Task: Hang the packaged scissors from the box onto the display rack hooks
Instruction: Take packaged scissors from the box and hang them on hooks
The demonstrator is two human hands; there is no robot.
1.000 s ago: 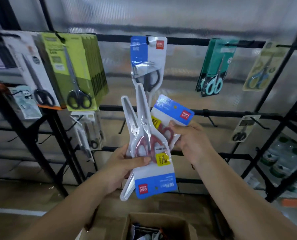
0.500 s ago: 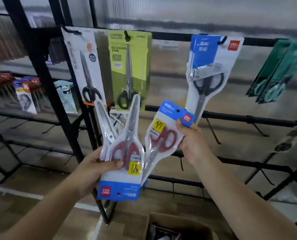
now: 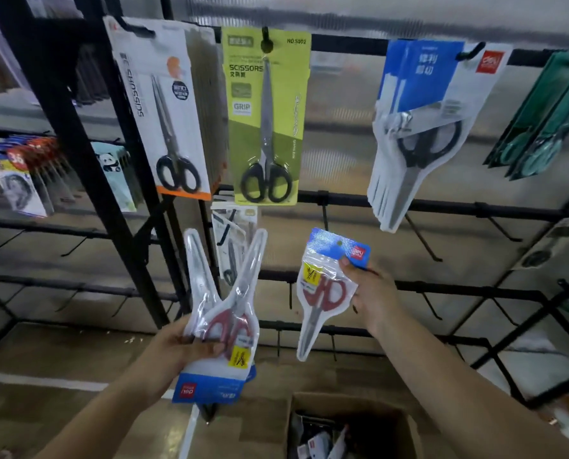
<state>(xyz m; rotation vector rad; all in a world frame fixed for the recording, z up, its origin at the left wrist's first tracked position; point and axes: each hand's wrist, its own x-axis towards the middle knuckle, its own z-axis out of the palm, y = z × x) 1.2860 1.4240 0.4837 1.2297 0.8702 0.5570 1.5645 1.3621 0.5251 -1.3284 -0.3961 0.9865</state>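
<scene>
A: Where is the pack that must go on the rack now?

B: The single pack of red-handled scissors is in the right hand. The fingers pinch its blue header near the top corner, so the blades point down and the hole in the header stays free. It is in front of the rack, below the blue-and-white packs that already hang from the top bar, and it touches no hook.

A: And the other hand?

B: The left hand grips a bundle of the same packs, upside down, the blue headers at the bottom and the tips fanning up. The thumb presses on the handles. More packs lie in the box on the floor.

A: What can go wrong from here?

B: I think the hole is the difficulty. It is small, the plastic is soft, and the pack hangs from one corner, so it can turn and miss the tip of the empty hook. Also the bundle is held only by the handles; if the left grip loosens while attention is on the right side, a pack may slide out. The green card and the white card are near enough to be knocked by the raised tips.
</scene>
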